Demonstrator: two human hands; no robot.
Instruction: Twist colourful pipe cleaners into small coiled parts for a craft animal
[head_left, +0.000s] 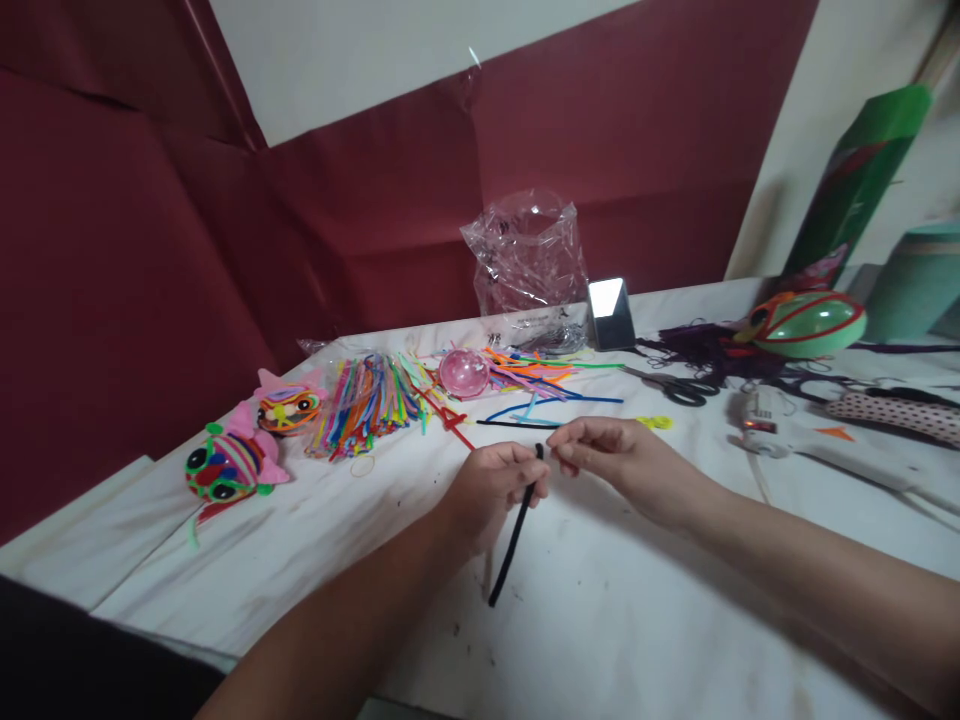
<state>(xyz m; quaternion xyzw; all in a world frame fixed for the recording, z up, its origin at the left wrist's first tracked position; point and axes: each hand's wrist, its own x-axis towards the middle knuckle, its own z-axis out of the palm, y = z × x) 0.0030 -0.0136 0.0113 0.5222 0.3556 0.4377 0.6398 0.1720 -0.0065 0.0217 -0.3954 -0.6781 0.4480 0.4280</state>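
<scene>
A black pipe cleaner (511, 545) runs from my fingers down toward me over the white table (615, 610). My left hand (495, 490) is closed round its upper part. My right hand (619, 458) pinches the very top end, fingertips pressed together. The two hands almost touch above the middle of the table.
A bundle of coloured pipe cleaners (371, 400) and loose ones (525, 375) lie behind, with a pink ball (463, 371). Two striped craft fish (225, 465) (289, 405) sit left. Scissors (679, 387), a glue gun (780, 432), a green ball (810, 322) and a plastic bag (529, 255) stand right and back.
</scene>
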